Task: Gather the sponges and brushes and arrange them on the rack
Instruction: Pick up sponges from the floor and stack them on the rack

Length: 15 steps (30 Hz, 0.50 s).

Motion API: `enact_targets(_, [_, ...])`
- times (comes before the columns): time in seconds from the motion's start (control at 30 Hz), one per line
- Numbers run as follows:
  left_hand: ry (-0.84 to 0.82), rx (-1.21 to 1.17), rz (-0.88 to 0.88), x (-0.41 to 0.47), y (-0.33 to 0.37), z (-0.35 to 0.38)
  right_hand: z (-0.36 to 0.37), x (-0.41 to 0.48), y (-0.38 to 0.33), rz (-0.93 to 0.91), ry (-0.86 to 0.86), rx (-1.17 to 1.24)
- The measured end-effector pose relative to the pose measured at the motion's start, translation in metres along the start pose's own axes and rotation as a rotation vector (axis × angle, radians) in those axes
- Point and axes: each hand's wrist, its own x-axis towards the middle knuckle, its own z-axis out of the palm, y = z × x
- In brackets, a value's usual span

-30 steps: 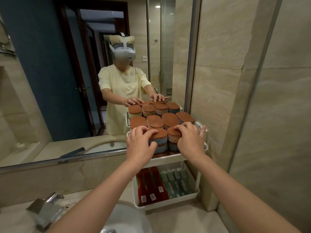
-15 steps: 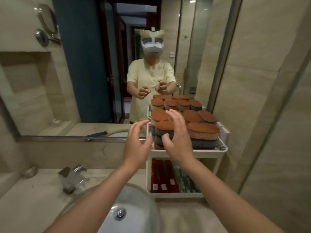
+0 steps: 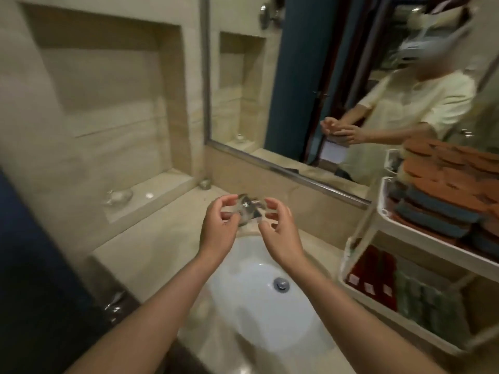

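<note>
Desk: Where do you have the hands?

Me: Both are up over the sink, in front of the chrome tap. My left hand and right hand face each other palm to palm with a small gap between them, not touching.

Desk: Holding anything?

Me: No. The fingers on both are loosely curled, and I see nothing in either one. The forearms come in from the bottom edge of my view, bare.

Desk: And the rack?

Me: The rack is at my right on the stone counter, beside the basin and up against the mirror, well apart from both hands. Its top tier is packed with sponges, rust-orange on top with blue sides, stacked in layers. On the lower tier red packs with small white labels stand on edge, and green pieces stand just beside them. That part is blurred, so I cannot tell whether those are brushes.

Desk: Anything else in view?

Me: The drain plug sits in the bottom of the white basin, and the mirror shows a person in a pale yellow top, hands raised the same way
</note>
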Motion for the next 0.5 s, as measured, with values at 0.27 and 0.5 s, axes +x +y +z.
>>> enact_targets(0.27, [0.225,0.1,-0.202,-0.049,-0.045,-0.158,0.151,-0.043,-0.031,-0.019,-0.366,0.044])
enact_targets(0.5, [0.387,0.163,-0.313,-0.123,-0.063,-0.289,0.258,-0.117,-0.077,-0.025,-0.581,0.056])
